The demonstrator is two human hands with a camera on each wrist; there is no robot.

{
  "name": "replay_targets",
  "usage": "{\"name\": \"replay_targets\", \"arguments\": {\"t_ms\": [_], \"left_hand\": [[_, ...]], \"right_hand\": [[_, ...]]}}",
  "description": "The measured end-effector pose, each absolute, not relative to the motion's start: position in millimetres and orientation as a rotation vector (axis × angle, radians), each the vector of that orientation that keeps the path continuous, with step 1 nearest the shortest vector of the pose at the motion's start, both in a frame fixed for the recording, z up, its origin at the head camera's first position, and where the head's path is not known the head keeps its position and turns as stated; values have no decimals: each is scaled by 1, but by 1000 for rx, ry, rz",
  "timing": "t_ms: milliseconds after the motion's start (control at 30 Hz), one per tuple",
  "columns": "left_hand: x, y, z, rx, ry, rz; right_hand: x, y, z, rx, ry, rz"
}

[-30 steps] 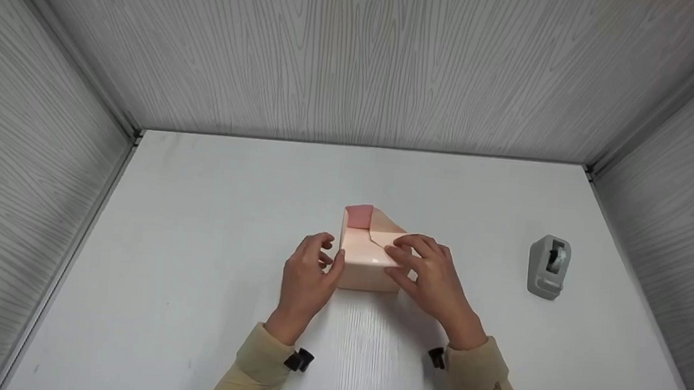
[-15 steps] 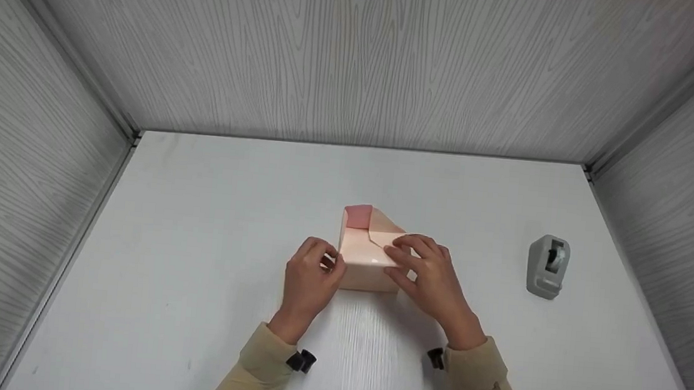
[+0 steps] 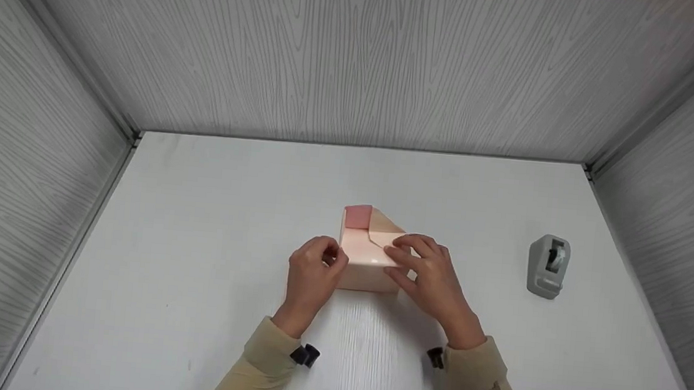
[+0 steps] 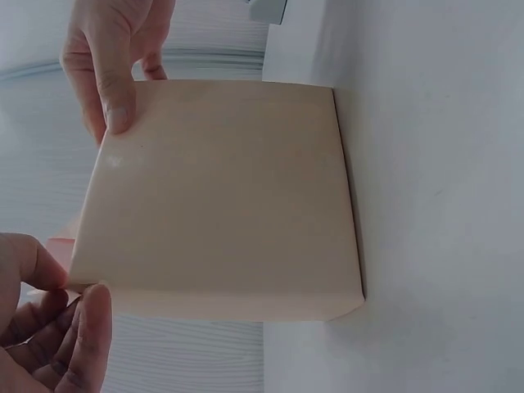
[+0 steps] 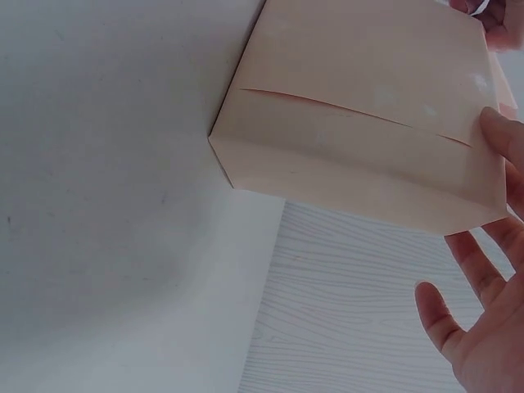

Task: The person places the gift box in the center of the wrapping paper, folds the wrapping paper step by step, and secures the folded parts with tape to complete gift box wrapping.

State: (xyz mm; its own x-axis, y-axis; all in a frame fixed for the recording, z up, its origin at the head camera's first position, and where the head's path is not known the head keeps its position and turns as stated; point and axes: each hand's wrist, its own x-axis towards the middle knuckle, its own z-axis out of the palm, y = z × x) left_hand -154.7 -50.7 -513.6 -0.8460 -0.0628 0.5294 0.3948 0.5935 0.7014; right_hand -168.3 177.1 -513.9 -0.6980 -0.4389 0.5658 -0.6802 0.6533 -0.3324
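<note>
Peach paper (image 3: 370, 279) with a pink inner side is folded into a block shape, standing on the table. Its top flaps overlap, and a pink patch (image 3: 357, 217) shows at the far left. My left hand (image 3: 314, 277) pinches the paper at the near left top corner between thumb and forefinger. Across the near right top edge, my right hand (image 3: 436, 284) holds the block, thumb on the near face and fingers on top. The right wrist view shows a long slit-like seam (image 5: 352, 110) in the paper. What lies inside is hidden.
A grey tape dispenser (image 3: 548, 266) with a roll stands at the right of the white table (image 3: 214, 208). Grey wood-grain panels (image 3: 359, 58) border the back and both sides.
My left hand has moved slightly right, and its thumb and forefinger have closed together on the paper's corner. My right hand has stayed in place.
</note>
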Motion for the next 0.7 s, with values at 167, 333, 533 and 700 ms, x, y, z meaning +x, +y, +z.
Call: {"name": "replay_targets", "arguments": {"t_ms": [167, 333, 533, 700], "left_hand": [[-156, -50, -513, -257, -2320, -1175], [-158, -50, -512, -250, -2321, -1147], [-160, -49, -512, -254, -2313, -1139], [-163, -50, -511, -262, -2301, -1145]], "right_hand": [[-168, 177, -514, 873, -2435, 738], [-168, 177, -513, 874, -2439, 744], [-168, 177, -512, 874, -2437, 753], [-168, 177, -512, 865, -2439, 764]]}}
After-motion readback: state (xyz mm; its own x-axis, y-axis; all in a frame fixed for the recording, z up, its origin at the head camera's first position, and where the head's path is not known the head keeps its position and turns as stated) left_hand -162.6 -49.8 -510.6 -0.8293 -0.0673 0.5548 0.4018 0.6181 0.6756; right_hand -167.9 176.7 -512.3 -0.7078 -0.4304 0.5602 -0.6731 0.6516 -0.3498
